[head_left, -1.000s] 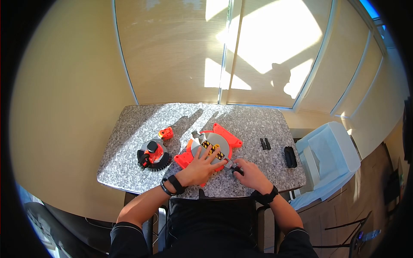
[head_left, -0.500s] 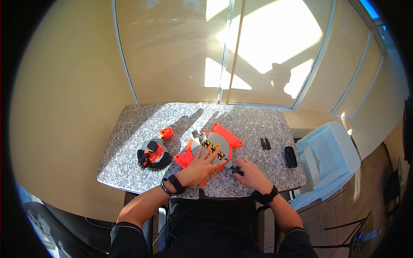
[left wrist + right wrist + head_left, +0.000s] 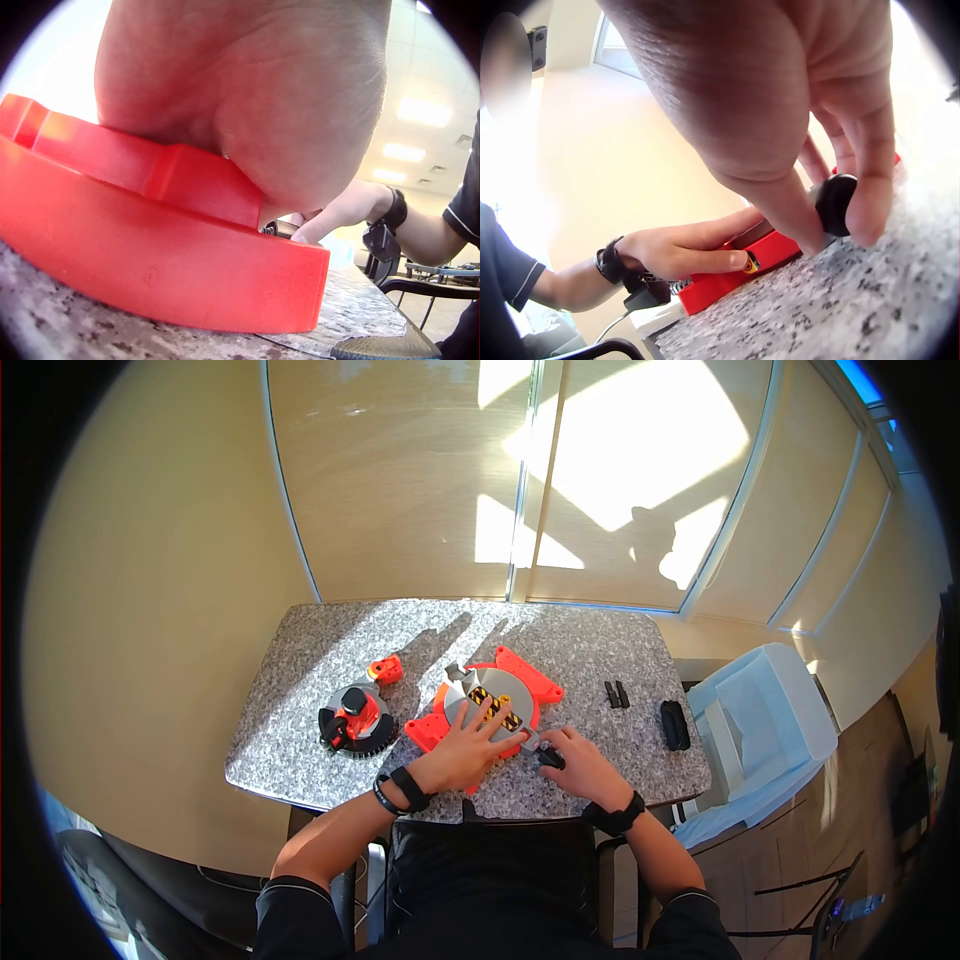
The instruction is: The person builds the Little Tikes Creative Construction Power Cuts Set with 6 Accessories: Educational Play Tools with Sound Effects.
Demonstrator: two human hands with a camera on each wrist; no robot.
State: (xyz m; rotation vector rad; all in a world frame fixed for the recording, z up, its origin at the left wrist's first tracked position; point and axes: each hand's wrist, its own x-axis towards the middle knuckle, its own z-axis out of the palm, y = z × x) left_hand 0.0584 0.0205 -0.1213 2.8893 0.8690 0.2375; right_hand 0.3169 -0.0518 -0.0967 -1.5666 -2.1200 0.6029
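Note:
A red miter saw base with a grey round turntable lies mid-table. My left hand rests on it with spread fingers, over the black-and-yellow striped strip. In the left wrist view its palm overlaps the base's red edge. At the base's near right, my right hand pinches a black knob between thumb and fingers. That knob sits at the end of a short grey arm coming off the turntable.
To the left stands the red, grey and black saw head, an orange-red handle part at its back. Two small black pieces and a black oblong case lie on the right of the speckled table. Beyond its edge is a blue-covered chair.
My right fingers have shifted slightly around the black knob, as if turned a little. The left hand and the saw base have stayed in place.

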